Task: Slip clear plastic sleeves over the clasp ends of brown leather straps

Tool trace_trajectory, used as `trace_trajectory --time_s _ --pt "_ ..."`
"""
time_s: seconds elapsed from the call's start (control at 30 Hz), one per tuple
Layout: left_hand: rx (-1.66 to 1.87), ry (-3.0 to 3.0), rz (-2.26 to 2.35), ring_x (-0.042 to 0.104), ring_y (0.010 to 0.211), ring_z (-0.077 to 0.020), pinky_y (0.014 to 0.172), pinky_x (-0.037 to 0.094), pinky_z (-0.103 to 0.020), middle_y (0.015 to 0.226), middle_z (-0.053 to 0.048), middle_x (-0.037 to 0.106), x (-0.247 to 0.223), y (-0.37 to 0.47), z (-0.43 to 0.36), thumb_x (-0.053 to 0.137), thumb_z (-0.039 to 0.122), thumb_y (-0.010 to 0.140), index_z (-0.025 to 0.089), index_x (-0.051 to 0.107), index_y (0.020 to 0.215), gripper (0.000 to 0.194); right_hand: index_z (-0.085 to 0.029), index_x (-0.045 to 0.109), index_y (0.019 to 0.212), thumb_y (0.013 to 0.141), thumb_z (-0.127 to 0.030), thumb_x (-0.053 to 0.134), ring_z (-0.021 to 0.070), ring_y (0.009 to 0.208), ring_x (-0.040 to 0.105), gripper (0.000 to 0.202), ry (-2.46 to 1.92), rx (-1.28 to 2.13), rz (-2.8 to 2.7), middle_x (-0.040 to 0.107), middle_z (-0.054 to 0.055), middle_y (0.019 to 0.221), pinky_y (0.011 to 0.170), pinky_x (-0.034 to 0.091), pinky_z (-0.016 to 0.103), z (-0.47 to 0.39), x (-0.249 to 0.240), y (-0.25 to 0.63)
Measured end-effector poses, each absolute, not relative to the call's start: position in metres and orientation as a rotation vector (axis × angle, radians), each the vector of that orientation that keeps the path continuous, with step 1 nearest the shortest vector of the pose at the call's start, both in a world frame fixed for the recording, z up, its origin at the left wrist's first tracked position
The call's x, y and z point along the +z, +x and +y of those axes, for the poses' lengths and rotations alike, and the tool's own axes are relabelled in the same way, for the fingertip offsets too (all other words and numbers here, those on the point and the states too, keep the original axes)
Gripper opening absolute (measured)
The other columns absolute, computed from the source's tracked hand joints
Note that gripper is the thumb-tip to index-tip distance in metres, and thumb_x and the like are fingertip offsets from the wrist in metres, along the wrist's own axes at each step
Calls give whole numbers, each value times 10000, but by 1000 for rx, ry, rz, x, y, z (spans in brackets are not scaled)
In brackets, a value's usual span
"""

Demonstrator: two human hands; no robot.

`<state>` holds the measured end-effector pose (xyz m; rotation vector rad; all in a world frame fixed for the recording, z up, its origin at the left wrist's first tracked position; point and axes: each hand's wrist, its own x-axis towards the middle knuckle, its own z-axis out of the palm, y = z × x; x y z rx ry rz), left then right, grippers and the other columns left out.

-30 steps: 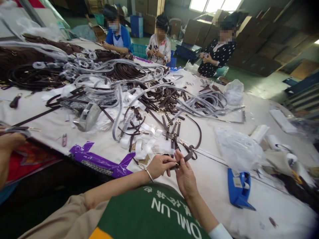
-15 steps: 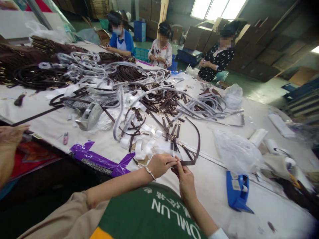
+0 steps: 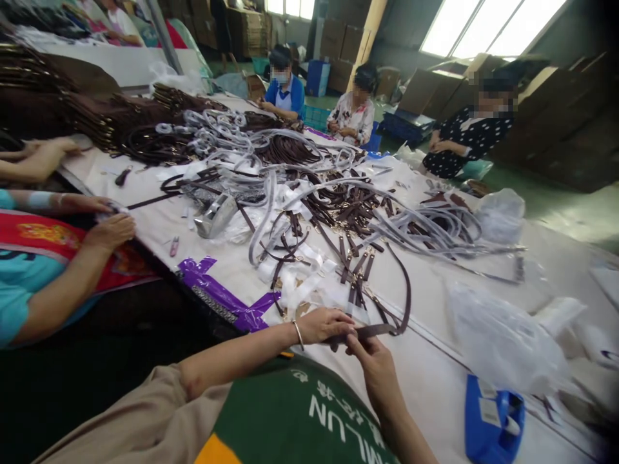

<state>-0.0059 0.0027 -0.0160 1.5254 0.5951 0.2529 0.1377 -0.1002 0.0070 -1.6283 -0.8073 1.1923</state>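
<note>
A dark brown strap (image 3: 405, 290) loops up from the table and runs back to both my hands at the table's front edge. My left hand (image 3: 325, 324), with a bracelet at its wrist, is closed on the strap's end part. Close against it, my right hand (image 3: 370, 354) pinches the same strap between thumb and fingers. Just beyond my hands lie short brown straps with gold-coloured clasps (image 3: 358, 274) and white strips (image 3: 294, 287). The very end of the strap is hidden by my fingers.
A blue tape dispenser (image 3: 493, 422) stands at right, near a clear plastic bag (image 3: 503, 328). Purple tape (image 3: 227, 296) marks the front edge. A grey dispenser (image 3: 216, 214) sits among heaped straps. At left, a co-worker's hands (image 3: 111, 222) hold another strap; three people stand across the table.
The view has swung left, so more of the neighbouring co-worker shows. My left hand lies flatter over the strap, and both hands still hold it.
</note>
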Motion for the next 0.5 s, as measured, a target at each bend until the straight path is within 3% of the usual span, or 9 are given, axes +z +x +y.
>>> trace_trajectory --time_s 0.17,0.27,0.33,0.5 --pt "260 2068 736 571 662 -135 626 407 -192 738 -10 657 -15 -68 34 710 397 681 201 679 939 326 -203 675 908 679 -334 743 109 666 534 272 -1375 1070 -450 643 -3 842 629 464 236 -105 12 173" --pt "423 2152 1165 590 790 -158 744 419 -217 892 -37 674 -22 -139 67 574 308 783 188 664 1013 275 -218 673 836 642 -291 775 107 707 564 231 -1303 953 -281 642 -18 857 631 483 220 -110 11 199" --pt "426 2124 1465 580 749 -158 743 423 -230 846 -41 669 -29 -190 78 505 348 816 166 647 1046 325 -217 671 802 627 -276 786 98 716 569 217 -1297 925 -226 640 -28 842 637 489 207 -113 7 206" --pt "251 2117 1660 569 924 -204 888 391 -272 987 -81 673 -54 -276 61 463 334 799 158 659 916 288 -192 682 883 637 -301 784 98 738 554 288 -1363 1048 -265 642 -2 895 642 487 196 -114 -6 188"
